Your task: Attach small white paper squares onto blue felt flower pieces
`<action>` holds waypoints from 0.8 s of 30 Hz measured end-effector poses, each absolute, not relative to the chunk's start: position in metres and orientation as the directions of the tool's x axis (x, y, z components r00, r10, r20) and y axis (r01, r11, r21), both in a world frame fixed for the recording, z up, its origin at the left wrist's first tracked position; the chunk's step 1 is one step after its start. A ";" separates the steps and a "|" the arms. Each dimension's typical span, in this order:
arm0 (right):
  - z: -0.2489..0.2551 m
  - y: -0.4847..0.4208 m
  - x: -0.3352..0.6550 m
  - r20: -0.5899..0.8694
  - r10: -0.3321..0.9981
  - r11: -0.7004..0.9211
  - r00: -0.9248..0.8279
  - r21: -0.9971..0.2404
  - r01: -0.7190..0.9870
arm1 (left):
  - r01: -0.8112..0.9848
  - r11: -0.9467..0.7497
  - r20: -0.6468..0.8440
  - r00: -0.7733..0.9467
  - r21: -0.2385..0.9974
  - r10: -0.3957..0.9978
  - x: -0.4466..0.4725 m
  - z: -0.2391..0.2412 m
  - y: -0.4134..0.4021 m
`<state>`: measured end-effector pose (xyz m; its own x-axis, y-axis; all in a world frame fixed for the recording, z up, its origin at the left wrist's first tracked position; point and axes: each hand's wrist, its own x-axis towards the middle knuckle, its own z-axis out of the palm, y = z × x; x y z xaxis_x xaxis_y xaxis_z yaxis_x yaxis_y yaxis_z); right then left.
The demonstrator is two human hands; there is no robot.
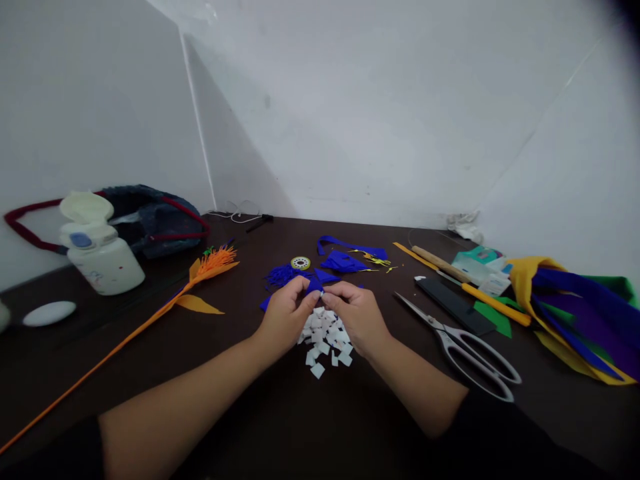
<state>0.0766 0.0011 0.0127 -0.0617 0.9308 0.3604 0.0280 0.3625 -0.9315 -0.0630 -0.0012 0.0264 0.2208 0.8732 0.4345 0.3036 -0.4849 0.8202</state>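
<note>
My left hand (284, 312) is closed, thumb and fingers pinching a piece of blue crepe paper (315, 285). Against its edge, the thumb and fingertips of my right hand (359, 313) are pressed together on a small white piece (321, 293), partly hidden between the fingers. Below both hands lies a loose pile of small white squares (325, 333). Just beyond my left hand are a blue fringed strip (285, 275) and a round roll (301, 263) with a yellow rim. More blue paper pieces (343, 262) lie behind the hands, with thin yellow bits (377, 260) on them.
Scissors (463, 343) lie to the right, beside a black flat case (453, 305) and a yellow-handled tool (495, 305). Folded coloured paper (575, 320) is at far right. An orange paper flower (215, 267) on a long stem, a white bottle (107, 260) and a dark bag (170, 223) are left.
</note>
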 end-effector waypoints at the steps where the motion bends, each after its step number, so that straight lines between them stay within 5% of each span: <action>1: 0.013 0.001 0.077 0.379 0.924 0.382 -0.058 -0.922 0.069 | 0.347 -0.491 0.445 0.206 0.799 0.871 -0.063 0.026 -0.001; 9: 0.018 -0.004 0.076 0.372 0.928 0.365 0.004 -0.914 0.174 | 0.565 -0.495 0.499 0.163 0.660 0.851 -0.059 0.027 -0.005; 15: 0.020 -0.003 0.076 0.366 0.928 0.347 0.072 -0.917 0.199 | 0.546 -0.562 0.539 0.223 0.621 0.812 -0.059 0.027 -0.007; 24: 0.014 0.009 0.087 0.389 0.916 0.398 -0.096 -0.911 0.109 | 0.503 -0.620 0.575 0.264 0.603 0.774 -0.063 0.026 -0.003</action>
<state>0.0867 0.0089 0.0139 -0.0963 0.9161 0.3892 0.1088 0.3984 -0.9108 -0.0626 -0.0034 0.0260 0.2641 0.7742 0.5753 0.5025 -0.6195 0.6030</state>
